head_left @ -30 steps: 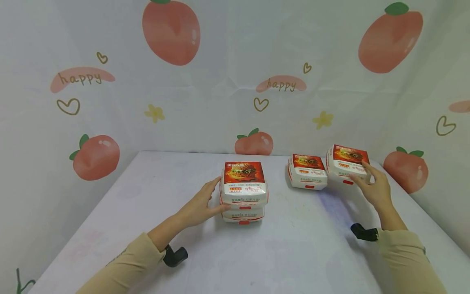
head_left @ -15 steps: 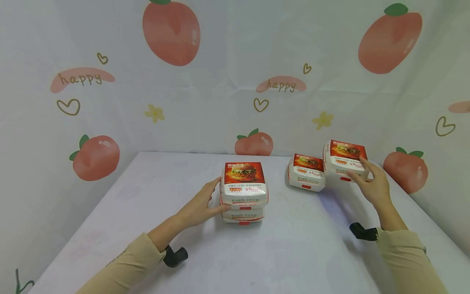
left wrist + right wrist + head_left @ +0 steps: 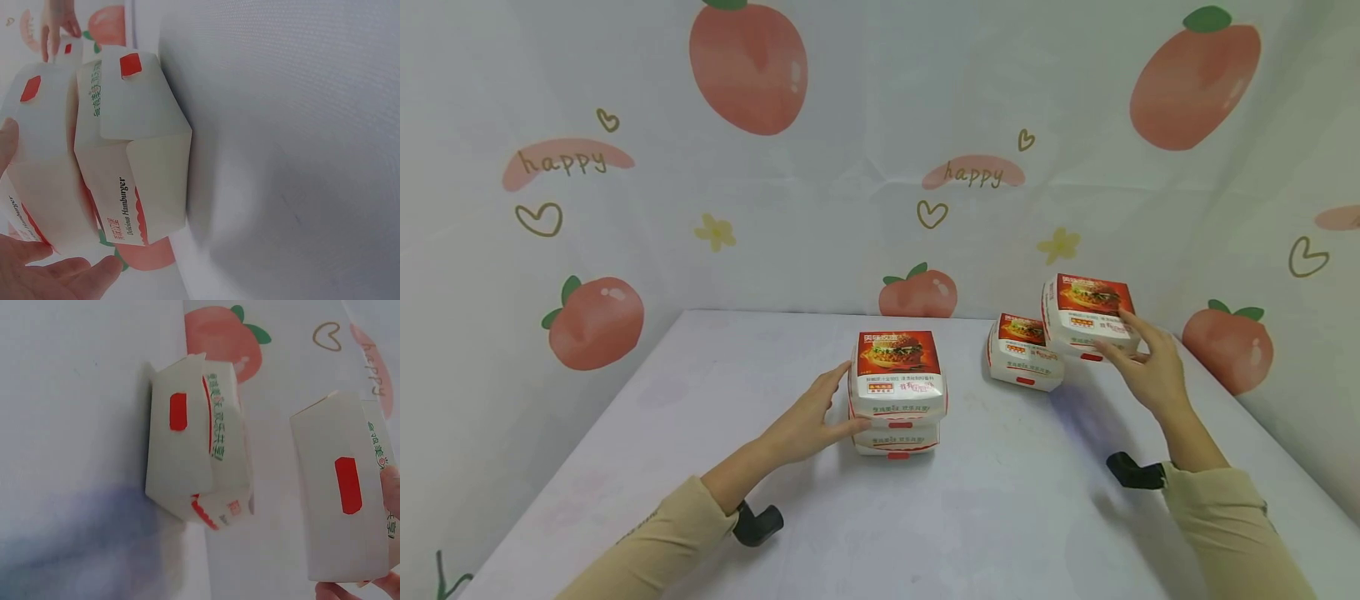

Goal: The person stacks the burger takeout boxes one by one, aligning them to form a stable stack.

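Note:
Two white-and-red hamburger boxes stand stacked at the table's middle, the upper box (image 3: 898, 367) on the lower box (image 3: 897, 440). My left hand (image 3: 805, 427) grips the upper one at its left side, thumb at the front and fingers towards the back. On the right, my right hand (image 3: 1153, 371) holds another hamburger box (image 3: 1088, 315) raised off the table. In the right wrist view this held box (image 3: 340, 506) hangs apart from a fourth hamburger box (image 3: 190, 444). That box (image 3: 1024, 367) sits on the table, partly covered by the raised one in the head view.
The white table (image 3: 1000, 517) reaches back to a cloth wall (image 3: 820, 208) printed with peaches, hearts and "happy". A black angled piece (image 3: 758, 525) sits at the left wrist, and a similar black piece (image 3: 1135, 472) at the right wrist.
My right hand has lifted its box and carried it left, up over the edge of the box beside it. That box turned slightly. My left hand has stayed in place.

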`<state>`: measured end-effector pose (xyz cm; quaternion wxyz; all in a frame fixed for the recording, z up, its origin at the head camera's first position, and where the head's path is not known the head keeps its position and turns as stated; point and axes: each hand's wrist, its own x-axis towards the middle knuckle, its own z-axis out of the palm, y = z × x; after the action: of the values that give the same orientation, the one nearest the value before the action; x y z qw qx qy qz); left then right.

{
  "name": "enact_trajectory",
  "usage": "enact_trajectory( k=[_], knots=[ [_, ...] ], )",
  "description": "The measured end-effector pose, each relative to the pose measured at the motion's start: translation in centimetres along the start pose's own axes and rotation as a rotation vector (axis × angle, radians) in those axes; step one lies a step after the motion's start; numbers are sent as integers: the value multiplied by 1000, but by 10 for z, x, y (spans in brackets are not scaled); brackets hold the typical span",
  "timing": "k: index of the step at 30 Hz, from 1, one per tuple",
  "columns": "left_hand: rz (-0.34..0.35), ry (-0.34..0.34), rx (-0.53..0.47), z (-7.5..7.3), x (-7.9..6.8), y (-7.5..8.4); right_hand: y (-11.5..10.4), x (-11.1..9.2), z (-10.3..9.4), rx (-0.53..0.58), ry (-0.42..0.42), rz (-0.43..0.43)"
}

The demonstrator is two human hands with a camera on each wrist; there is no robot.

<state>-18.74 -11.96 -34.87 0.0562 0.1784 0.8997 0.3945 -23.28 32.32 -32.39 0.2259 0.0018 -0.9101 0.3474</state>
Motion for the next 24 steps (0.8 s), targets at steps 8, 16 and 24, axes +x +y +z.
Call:
enact_trajectory(
  k=[8, 16, 24],
  knots=[
    [-2, -1, -7, 1, 0, 0, -12, -3, 1, 27, -2, -37],
    [3, 0, -7, 1, 0, 0, -22, -5, 2, 37, -19, -58],
    [6, -1, -8, 0, -1, 1, -32, -6, 5, 54, -27, -80]
  ],
)
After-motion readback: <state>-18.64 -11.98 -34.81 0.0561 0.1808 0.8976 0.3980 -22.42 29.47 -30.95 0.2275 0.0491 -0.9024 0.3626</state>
